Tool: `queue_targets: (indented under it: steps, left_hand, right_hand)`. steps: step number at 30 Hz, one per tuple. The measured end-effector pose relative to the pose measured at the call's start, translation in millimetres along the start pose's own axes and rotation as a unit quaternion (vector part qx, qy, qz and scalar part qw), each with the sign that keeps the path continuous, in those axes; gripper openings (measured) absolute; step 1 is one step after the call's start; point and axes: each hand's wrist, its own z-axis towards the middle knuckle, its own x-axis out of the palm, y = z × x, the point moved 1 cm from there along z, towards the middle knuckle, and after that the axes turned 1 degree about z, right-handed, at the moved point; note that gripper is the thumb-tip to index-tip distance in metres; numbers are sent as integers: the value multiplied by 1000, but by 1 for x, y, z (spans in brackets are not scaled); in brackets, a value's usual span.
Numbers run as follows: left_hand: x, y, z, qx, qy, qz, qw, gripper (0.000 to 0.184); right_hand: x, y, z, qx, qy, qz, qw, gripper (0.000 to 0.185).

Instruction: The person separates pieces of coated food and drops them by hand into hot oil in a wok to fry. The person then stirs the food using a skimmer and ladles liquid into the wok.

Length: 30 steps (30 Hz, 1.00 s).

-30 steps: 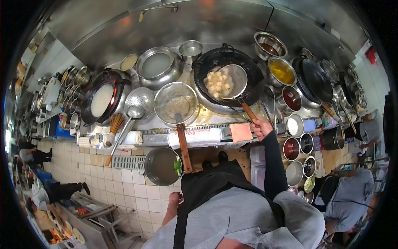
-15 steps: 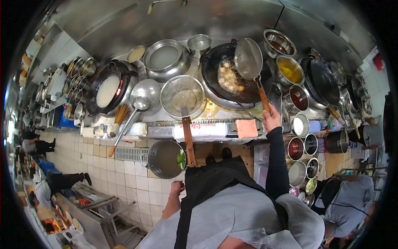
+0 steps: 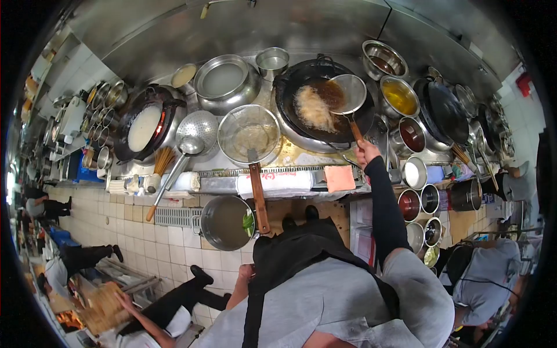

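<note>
My right hand (image 3: 366, 153) is wrapped round the wooden handle of a fine-mesh skimmer (image 3: 348, 94). The skimmer's round head is low over the right part of a black wok (image 3: 285, 110), at the surface of dark oil. Pale battered pieces (image 3: 313, 109) bubble in the oil to its left, their outlines hidden by foam. My left hand (image 3: 246, 271) hangs by my waist beside the black apron, fingers curled in, with nothing visible in them. Nearest to it are a metal pot (image 3: 212, 226) holding cloudy liquid and a green leaf, and a wooden-handled mesh strainer (image 3: 249, 124).
Left on the stove stand a perforated ladle (image 3: 200, 124), a big steel pot (image 3: 249, 87) and a wok with white liquid (image 3: 144, 129). Bowls of yellow liquid (image 3: 401, 98) and red sauce (image 3: 411, 136) are to the right. A person holding a wooden board (image 3: 104, 307) is behind, lower left.
The skimmer has come down and left toward the oil, and my right hand moved with it. Foam round the pieces looks larger. A person with a wooden board has come into view at lower left.
</note>
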Motion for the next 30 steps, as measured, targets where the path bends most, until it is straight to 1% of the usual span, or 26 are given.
queue_targets:
  steps: [1,2,3,4,5,6,7,8,12,14,15,16,17,18,19,20,21,22,24,26,28,29,30]
  left_hand:
    - [-3,0,3,23,-3,10,1000,14]
    - [-6,-1,6,46,-6,21,999,14]
    - [-14,1,16,89,-6,50,995,14]
    - [-15,-3,14,75,-19,4,997,14]
    - [-17,-8,12,61,-33,-42,997,15]
    - [-16,-25,1,-10,-59,-164,985,15]
    - [-14,-44,-12,-82,-85,-284,951,15]
    - [-13,-46,-13,-78,-88,-286,951,15]
    - [-16,-55,-20,-55,-100,-292,950,16]
    - [-15,-67,-22,-36,-102,-294,950,17]
    - [-15,-80,-25,-23,-95,-312,945,20]
    - [-15,-94,-24,-8,-102,-314,944,21]
    - [-15,-110,-22,8,-109,-316,942,23]
    - [-15,-126,-19,23,-116,-318,941,24]
    - [-15,-147,-18,38,-114,-319,940,24]
    - [-13,-167,-18,52,-112,-319,940,23]
    - [-11,-183,-18,69,-94,-325,938,25]
    - [-10,-200,-16,89,-76,-331,936,27]
    - [-4,-236,-17,113,-31,-360,926,33]
    - [8,-269,-33,115,29,-402,908,42]
    - [19,-298,-38,138,157,-460,863,54]
    - [27,-311,-43,137,224,-480,837,60]
    - [36,-326,-52,102,240,-508,821,68]
  right_hand:
    - [5,6,1,23,23,35,999,16]
    - [9,10,0,9,17,24,1000,17]
    - [24,19,-14,-4,10,13,1000,18]
    - [32,23,-23,-16,4,1,1000,19]
    - [24,18,-18,-20,29,-5,999,29]
    - [31,15,-23,-51,4,-31,998,34]
    - [43,11,-32,-82,-20,-59,995,39]
    - [52,8,-37,-112,-43,-85,989,44]
    - [86,-19,-11,-285,-24,-168,943,47]
    - [116,-29,13,-331,-29,-272,903,51]
    - [131,-34,25,-354,-36,-320,878,53]
    - [171,-12,-9,-427,-23,-399,811,55]
    - [189,-32,19,-486,-61,-437,754,56]
    - [215,-26,13,-423,-5,-447,788,56]
    - [240,-21,4,-334,-9,-524,783,55]
    - [249,-39,26,-353,13,-534,768,55]
    - [252,-58,35,-358,10,-545,758,55]
    - [261,-63,27,-365,6,-556,747,55]
    - [258,-78,-14,-323,15,-520,790,54]
    - [233,-143,-28,-432,38,-378,818,50]
    - [207,-189,-82,-336,96,-381,856,46]
    - [195,-224,-84,-149,125,-423,885,45]
    - [195,-221,-106,16,202,-267,942,39]
